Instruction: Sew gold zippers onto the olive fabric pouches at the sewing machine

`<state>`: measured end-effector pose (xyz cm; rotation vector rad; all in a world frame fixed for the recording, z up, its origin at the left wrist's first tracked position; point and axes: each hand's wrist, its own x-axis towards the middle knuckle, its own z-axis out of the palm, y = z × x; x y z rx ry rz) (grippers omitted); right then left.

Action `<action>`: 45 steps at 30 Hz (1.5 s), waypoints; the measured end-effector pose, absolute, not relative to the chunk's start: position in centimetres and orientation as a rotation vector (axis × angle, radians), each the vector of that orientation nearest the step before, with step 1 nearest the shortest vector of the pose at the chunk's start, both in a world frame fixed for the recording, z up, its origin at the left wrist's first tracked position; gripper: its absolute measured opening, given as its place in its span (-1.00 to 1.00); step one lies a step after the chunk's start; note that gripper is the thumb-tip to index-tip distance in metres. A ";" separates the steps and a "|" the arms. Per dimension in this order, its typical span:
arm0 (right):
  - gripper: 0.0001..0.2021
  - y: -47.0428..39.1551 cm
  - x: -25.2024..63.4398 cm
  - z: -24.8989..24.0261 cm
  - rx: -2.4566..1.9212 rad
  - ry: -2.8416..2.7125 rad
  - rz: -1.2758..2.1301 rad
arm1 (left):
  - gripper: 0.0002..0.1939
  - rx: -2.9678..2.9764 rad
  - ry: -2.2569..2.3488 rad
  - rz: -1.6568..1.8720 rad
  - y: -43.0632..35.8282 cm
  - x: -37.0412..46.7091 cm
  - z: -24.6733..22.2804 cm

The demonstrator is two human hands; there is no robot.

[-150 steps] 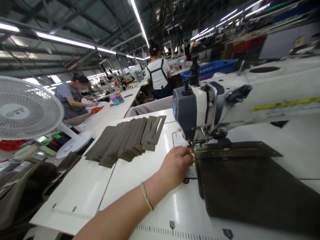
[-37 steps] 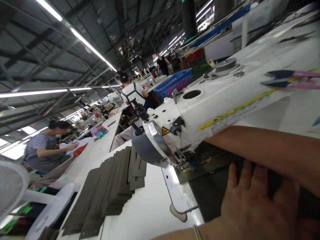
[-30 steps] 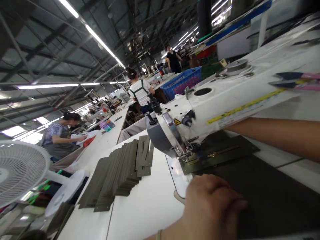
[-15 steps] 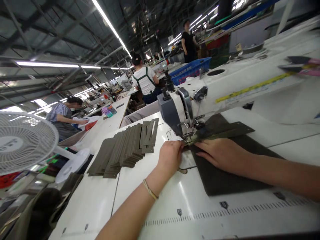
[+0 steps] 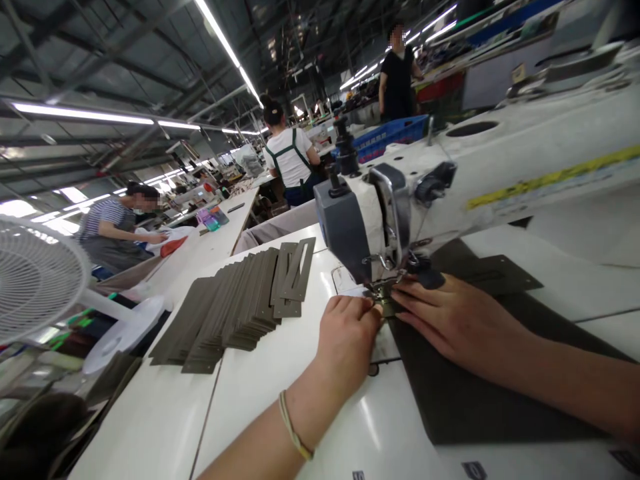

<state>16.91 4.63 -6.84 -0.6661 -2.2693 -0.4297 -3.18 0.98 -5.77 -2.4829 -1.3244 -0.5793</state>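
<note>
The head of a sewing machine (image 5: 350, 223) stands above the table, its presser foot (image 5: 384, 300) down by a dark olive fabric piece. My left hand (image 5: 350, 337) is just left of the foot, fingers curled and thumb against them; what they pinch is hidden. Flat on the large dark olive panel (image 5: 480, 393) lies my right hand (image 5: 460, 317), fingers stretched toward the foot from the right. Behind that hand a slotted olive piece (image 5: 505, 273) rests across the panel. The needle's tip cannot be made out.
Left of the machine, a fanned stack of slotted olive pieces (image 5: 235, 303) covers part of the white table (image 5: 260, 393). A white fan (image 5: 37, 280) stands at far left. Beyond the machine is a blue crate (image 5: 387, 137). Several people work further back.
My view has moved closer, so the machine and hands look larger. Both hands stay beside the presser foot. The slotted piece behind my right hand now lies at a slightly different angle.
</note>
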 end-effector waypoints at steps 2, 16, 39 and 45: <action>-0.72 4.9 16.7 -7.2 -0.660 -2.290 -0.366 | -0.91 -2.457 -1.325 -0.544 1.0 -2.9 -5.8; -0.75 4.7 16.4 -6.5 -0.763 -2.434 -0.261 | -0.89 -2.431 -1.268 -0.622 0.8 -2.3 -5.4; -0.80 5.6 16.1 -6.5 -0.737 -2.390 -0.183 | -0.92 -2.327 -1.269 -0.590 1.9 -2.2 -6.0; -0.79 5.7 15.9 -6.6 -0.738 -2.388 -0.143 | -0.88 -2.337 -1.303 -0.651 2.0 -2.3 -6.3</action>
